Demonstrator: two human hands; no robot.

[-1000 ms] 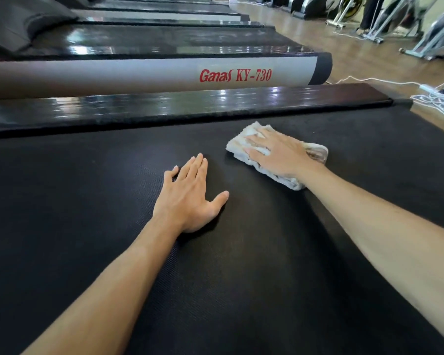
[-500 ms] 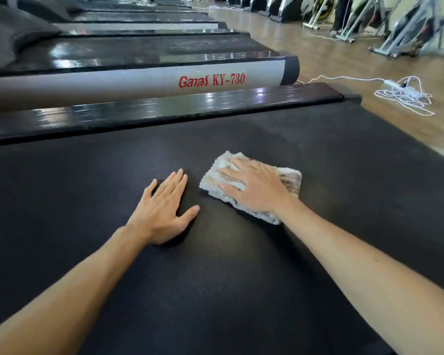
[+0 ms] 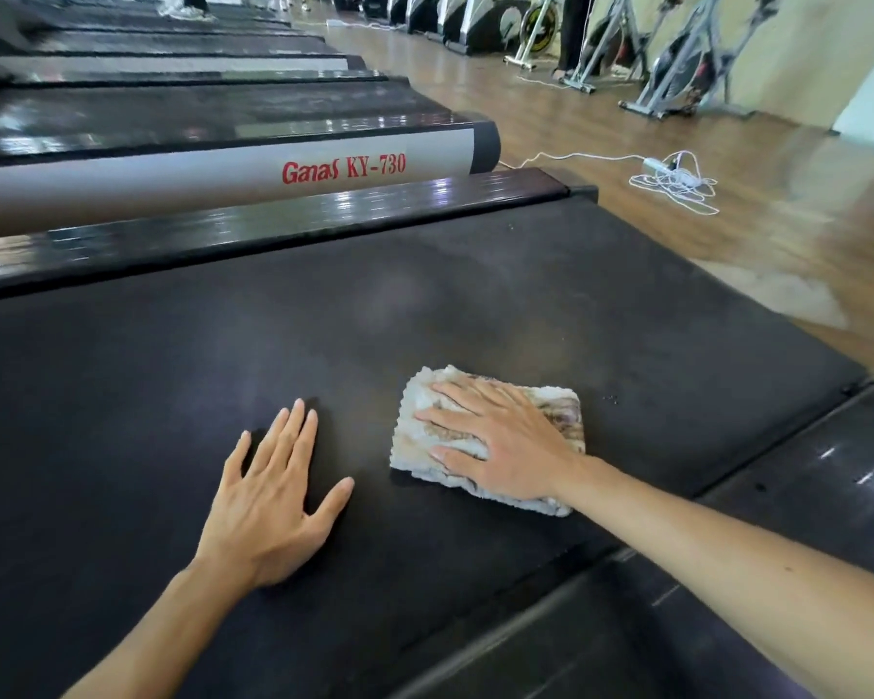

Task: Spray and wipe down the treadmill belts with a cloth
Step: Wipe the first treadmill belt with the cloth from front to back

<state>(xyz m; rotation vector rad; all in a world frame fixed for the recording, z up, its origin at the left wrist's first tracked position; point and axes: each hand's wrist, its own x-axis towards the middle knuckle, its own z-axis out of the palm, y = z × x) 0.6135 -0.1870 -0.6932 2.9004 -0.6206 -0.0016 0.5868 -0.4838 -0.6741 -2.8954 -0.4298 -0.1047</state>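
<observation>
A wide black treadmill belt (image 3: 425, 305) fills most of the view. On it lies a folded white cloth (image 3: 422, 418) with brownish dirt marks. My right hand (image 3: 495, 441) presses flat on the cloth with straight fingers. Just left of the cloth, my left hand (image 3: 273, 491) rests flat on the belt, fingers spread, holding nothing. No spray bottle is in view.
A glossy black side rail (image 3: 273, 229) borders the belt's far side; a near rail (image 3: 803, 486) lies at the lower right. Behind stands another treadmill marked Ganas KY-730 (image 3: 344, 170). A white cable tangle (image 3: 677, 181) lies on the wooden floor, exercise bikes (image 3: 677, 53) beyond.
My right hand has drawn the cloth across the belt toward me and the near rail. My left hand has slid back along with it, and the view has tilted up.
</observation>
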